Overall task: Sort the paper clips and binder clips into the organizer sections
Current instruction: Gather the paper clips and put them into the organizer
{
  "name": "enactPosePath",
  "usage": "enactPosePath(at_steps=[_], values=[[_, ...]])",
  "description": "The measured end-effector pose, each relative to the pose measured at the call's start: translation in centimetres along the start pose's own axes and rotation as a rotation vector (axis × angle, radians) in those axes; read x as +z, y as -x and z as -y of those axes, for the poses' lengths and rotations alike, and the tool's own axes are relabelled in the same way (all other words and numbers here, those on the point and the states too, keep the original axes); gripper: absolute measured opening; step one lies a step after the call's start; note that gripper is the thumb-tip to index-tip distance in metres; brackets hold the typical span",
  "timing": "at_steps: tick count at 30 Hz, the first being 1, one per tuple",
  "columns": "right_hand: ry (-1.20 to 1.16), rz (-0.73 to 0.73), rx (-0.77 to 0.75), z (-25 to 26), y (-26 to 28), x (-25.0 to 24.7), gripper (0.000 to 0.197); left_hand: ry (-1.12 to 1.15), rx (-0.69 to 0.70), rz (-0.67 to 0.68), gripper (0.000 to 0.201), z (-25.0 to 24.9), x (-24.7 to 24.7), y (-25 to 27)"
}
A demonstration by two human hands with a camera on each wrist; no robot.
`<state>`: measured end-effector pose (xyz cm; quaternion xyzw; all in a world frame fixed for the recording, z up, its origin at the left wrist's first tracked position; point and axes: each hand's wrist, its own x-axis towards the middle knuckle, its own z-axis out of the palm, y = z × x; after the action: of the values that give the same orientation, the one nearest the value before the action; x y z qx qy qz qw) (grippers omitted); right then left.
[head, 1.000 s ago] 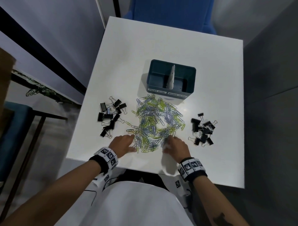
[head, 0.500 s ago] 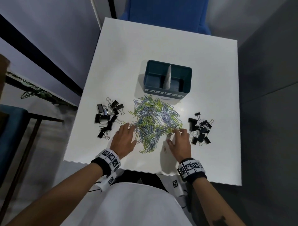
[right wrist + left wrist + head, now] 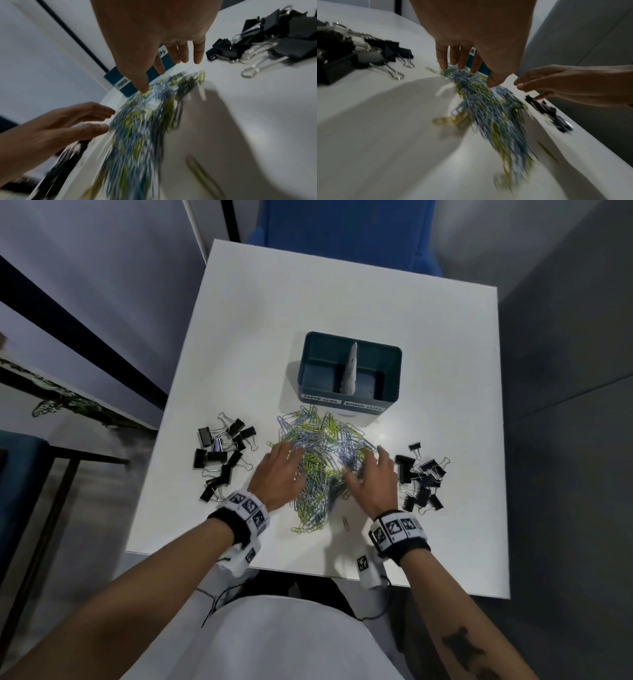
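Hands, left hand (image 3: pixel 279 474) and right hand (image 3: pixel 371 481), flank paper clips (image 3: pixel 322 446), each grip spread, holding nothing

A dark teal organizer (image 3: pixel 349 392) stands upright, split into two sections labelled for paper clips and binder clips. Just in front of it lies a heap of green and blue paper clips (image 3: pixel 320 450), flanked by black binder clips left (image 3: pixel 222 451) and right (image 3: pixel 423 477).

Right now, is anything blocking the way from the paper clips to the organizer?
Nothing visible does. The paper clip pile lies right against the front of the organizer, whose sections are open on top; both hands rest at the pile's near side.
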<state>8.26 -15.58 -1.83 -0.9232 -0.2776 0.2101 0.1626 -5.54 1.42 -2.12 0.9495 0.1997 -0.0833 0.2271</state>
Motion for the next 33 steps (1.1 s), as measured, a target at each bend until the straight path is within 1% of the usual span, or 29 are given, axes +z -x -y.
enactPosePath(at_steps=[3, 5, 7, 10, 13, 15, 19, 22, 24, 25, 27, 29, 30, 32, 33], values=[[-0.013, 0.081, 0.050, 0.3, -2.8, -0.1, 0.078, 0.042, -0.099, 0.062, 0.074, 0.8, -0.7, -4.1], [0.014, 0.154, 0.058, 0.8, -4.4, 0.4, 0.085, 0.053, -0.157, 0.097, 0.079, 1.1, -0.9, -6.6], [0.053, 0.241, 0.054, 1.6, -5.6, 0.8, 0.085, 0.056, -0.201, 0.156, 0.080, 1.2, -0.7, -8.6], [0.101, 0.322, 0.024, 2.7, -6.3, 1.3, 0.073, -0.017, -0.200, 0.235, 0.076, 0.8, -0.2, -9.9], [0.110, 0.304, -0.073, 2.9, -5.9, 1.9, 0.061, -0.074, -0.130, 0.214, 0.067, 0.0, 0.3, -9.4], [0.099, 0.294, -0.135, 2.5, -5.3, 2.1, 0.057, -0.075, -0.075, 0.209, 0.063, -0.3, 0.7, -8.5], [0.063, 0.316, -0.245, 1.0, -3.7, 1.8, 0.056, -0.098, 0.007, 0.234, 0.064, -1.1, 1.9, -5.7], [0.029, 0.343, -0.299, -0.3, -3.0, 1.5, 0.057, -0.094, 0.066, 0.240, 0.063, -1.7, 2.2, -3.8], [-0.011, 0.279, -0.311, -0.8, -2.8, 1.0, 0.055, -0.041, 0.047, 0.184, 0.061, -1.7, 1.9, -2.9], [-0.006, 0.220, -0.295, -1.0, -2.7, 0.7, 0.054, -0.015, 0.002, 0.143, 0.060, -1.6, 1.7, -2.5], [0.023, 0.139, -0.178, -1.1, -2.5, 0.4, 0.055, 0.002, -0.131, 0.097, 0.061, -1.1, 1.5, -1.9], [0.015, 0.156, -0.021, -1.2, -2.1, 0.8, 0.060, -0.041, -0.223, 0.089, 0.064, -0.6, 1.8, -1.4], [-0.003, 0.180, 0.033, -1.0, -1.7, 1.1, 0.061, -0.048, -0.254, 0.099, 0.066, -0.4, 1.9, -1.3], [0.002, 0.222, 0.078, -0.5, -0.8, 2.1, 0.063, -0.009, -0.279, 0.139, 0.072, -0.2, 2.5, -1.2], [0.026, 0.242, 0.079, -0.2, -0.2, 2.6, 0.065, 0.008, -0.265, 0.157, 0.075, -0.4, 2.7, -1.2]])
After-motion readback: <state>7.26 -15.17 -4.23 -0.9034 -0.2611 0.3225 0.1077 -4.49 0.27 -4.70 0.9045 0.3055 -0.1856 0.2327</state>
